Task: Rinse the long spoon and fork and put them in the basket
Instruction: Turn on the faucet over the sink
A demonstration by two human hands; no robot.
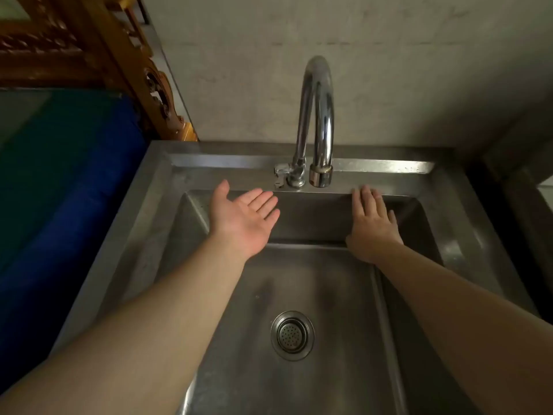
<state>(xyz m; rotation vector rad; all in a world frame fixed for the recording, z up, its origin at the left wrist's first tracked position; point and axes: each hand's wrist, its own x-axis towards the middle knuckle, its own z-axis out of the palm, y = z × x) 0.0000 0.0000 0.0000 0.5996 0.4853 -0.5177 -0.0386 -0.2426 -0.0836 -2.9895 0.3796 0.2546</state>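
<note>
Head view, looking down into a steel sink (155,205). Both bare forearms reach forward over the basin.

Left hand (244,218): palm up, fingers spread flat, thumb pointing away toward the back rim. Wide, holding nothing. It hovers over the back-left part of the basin, just below and left of the tap's base.

Right hand (372,226): palm down, fingers splayed, tips at the back wall of the basin right under the rim ledge. Wide, holding nothing. Whether the fingertips actually touch the steel, cannot tell.

Tap (317,115): chrome gooseneck rising from the back ledge, spout end hanging between the two hands, a little nearer the right one. Small lever (281,173) at its base, left side, close to the left fingertips but apart from them. No water visible from the spout.

Drain (292,335): round strainer in the basin floor, nearer the camera than both hands, between the forearms.

Spoon, fork, basket: not in view; neither hand has them and the basin floor shows only the drain.

Surroundings: grey wall (389,70) behind the sink; carved wooden frame (119,55) upper left; blue and green sheet (65,190) left of the sink
</note>
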